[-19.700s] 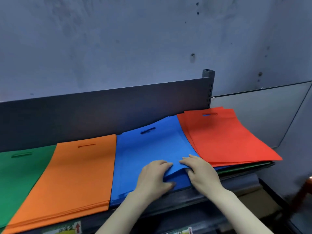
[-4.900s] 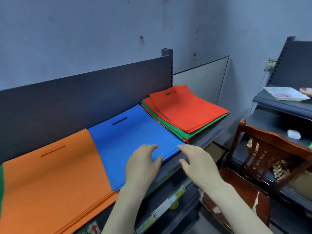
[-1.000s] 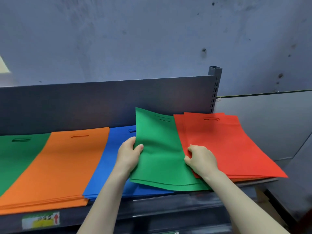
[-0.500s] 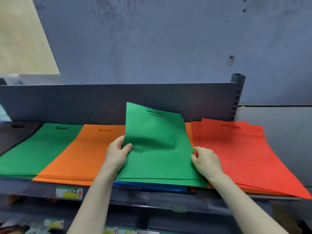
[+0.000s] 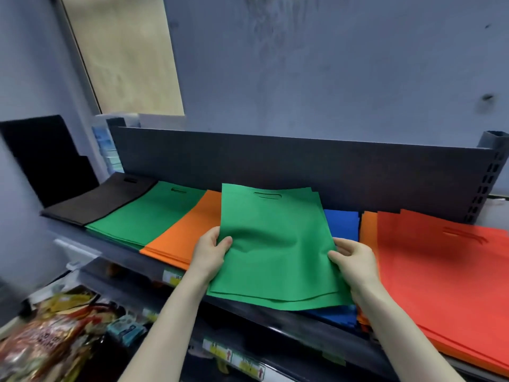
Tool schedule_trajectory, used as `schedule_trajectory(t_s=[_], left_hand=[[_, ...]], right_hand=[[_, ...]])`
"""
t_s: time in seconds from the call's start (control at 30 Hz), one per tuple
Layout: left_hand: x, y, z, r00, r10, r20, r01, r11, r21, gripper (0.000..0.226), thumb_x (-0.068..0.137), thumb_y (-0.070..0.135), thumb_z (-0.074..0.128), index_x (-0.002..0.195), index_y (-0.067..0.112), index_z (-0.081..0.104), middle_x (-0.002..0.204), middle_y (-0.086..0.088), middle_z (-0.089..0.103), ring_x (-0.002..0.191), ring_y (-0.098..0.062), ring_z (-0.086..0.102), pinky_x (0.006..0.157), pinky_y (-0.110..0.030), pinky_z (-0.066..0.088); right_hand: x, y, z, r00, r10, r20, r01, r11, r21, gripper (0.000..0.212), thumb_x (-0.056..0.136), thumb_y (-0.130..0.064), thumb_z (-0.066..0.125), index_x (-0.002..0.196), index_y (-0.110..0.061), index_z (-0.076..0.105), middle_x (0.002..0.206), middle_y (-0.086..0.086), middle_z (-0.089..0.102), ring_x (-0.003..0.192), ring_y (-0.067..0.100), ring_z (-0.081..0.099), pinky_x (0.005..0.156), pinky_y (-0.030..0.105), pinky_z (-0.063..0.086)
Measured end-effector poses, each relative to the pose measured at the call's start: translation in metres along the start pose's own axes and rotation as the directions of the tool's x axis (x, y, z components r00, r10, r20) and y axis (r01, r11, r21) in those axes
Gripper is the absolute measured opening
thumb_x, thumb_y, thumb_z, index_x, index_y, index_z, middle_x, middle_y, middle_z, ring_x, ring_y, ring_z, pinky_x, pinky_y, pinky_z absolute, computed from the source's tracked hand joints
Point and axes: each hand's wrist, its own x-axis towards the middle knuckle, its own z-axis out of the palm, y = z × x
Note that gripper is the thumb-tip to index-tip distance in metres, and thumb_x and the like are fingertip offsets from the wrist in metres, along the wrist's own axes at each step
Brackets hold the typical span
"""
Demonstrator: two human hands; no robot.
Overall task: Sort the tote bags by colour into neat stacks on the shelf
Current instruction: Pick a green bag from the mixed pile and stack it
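Where the dark metal shelf [image 5: 275,315] runs from left to right under a grey-blue wall [image 5: 330,78], flat tote bags lie on it in a row of colours. A dark back panel [image 5: 275,164] stands behind them, with a perforated post [image 5: 490,172] at its right end. At the far left lies a black stack [image 5: 96,199], then a green stack [image 5: 148,213], then an orange stack [image 5: 187,235]. To the right is a blue stack [image 5: 341,224], mostly covered, and at the right end a red stack [image 5: 446,277] with orange bags [image 5: 367,230] showing under its left edge. Price labels [image 5: 242,362] are fixed on the front edge of the lower shelf, and some packaged goods [image 5: 46,343] lie below at the left, too blurred to tell exactly. A pale panel [image 5: 124,51] leans on the wall at the upper left.

The green tote bags [image 5: 275,249], two or three together it seems, are held above the blue stack, between the orange and the red. Their long axis goes from near to far, with the cut-out handle at the far end, pointing to the back panel, and the near edge hangs over the shelf front. The left hand [image 5: 210,255] pinches the left edge, thumb on top and fingers below. The right hand [image 5: 355,260] grips the right edge in the same manner, thumb pressed on the fabric.
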Motion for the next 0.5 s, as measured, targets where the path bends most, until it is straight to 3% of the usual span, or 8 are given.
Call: schedule_trajectory(t_s=[0.1,0.2,0.33,0.43,0.5], left_hand=[[0.003,-0.006,-0.015,0.999,-0.017,-0.035,0.018,1.0,0.02,0.019,0.098,0.008,0.049,0.104,0.02,0.063,0.106,-0.002,0.07,0.1,-0.022,0.067,0.091,-0.046,0.053],[0.011,-0.012,-0.033,0.998,-0.013,-0.059,0.016,0.999,0.05,0.017,0.097,0.009,0.051,0.105,0.018,0.064,0.105,-0.002,0.071,0.099,-0.022,0.067,0.09,-0.048,0.054],[0.026,-0.018,-0.058,0.999,-0.007,-0.047,0.01,0.998,0.056,0.016,0.096,0.008,0.053,0.102,0.018,0.064,0.104,-0.003,0.071,0.096,-0.022,0.069,0.087,-0.048,0.055],[0.044,-0.024,-0.079,0.998,0.005,-0.061,-0.002,0.999,0.055,0.012,0.094,0.006,0.056,0.096,0.016,0.063,0.095,-0.004,0.072,0.088,-0.022,0.069,0.079,-0.039,0.058],[0.057,-0.028,-0.096,0.997,0.039,-0.061,-0.034,0.996,0.087,0.009,0.093,0.008,0.058,0.096,0.015,0.063,0.09,-0.001,0.07,0.078,-0.011,0.065,0.07,-0.027,0.054]], right_hand=[[0.002,-0.002,0.014,0.999,-0.051,0.002,0.051,0.999,0.002,0.043,0.081,0.011,0.053,0.086,-0.028,0.07,0.089,-0.005,0.074,0.084,0.014,0.07,0.079,0.034,0.056],[0.005,-0.003,0.029,0.997,-0.075,-0.011,0.075,0.997,-0.029,0.038,0.08,0.007,0.056,0.098,-0.021,0.073,0.091,-0.007,0.074,0.087,0.014,0.071,0.084,0.038,0.056],[0.003,-0.008,0.059,0.995,-0.099,-0.027,0.098,0.995,-0.032,0.037,0.081,0.007,0.056,0.106,-0.015,0.071,0.088,-0.009,0.073,0.086,0.013,0.07,0.082,0.033,0.055],[0.002,-0.013,0.085,0.994,-0.105,-0.045,0.105,0.995,-0.002,0.037,0.082,0.009,0.055,0.102,-0.019,0.071,0.087,-0.008,0.072,0.083,0.01,0.069,0.076,0.027,0.052],[0.002,-0.016,0.106,0.992,-0.104,-0.065,0.105,0.994,0.009,0.037,0.082,0.009,0.056,0.101,-0.019,0.07,0.087,-0.008,0.072,0.082,0.009,0.068,0.074,0.025,0.052]])
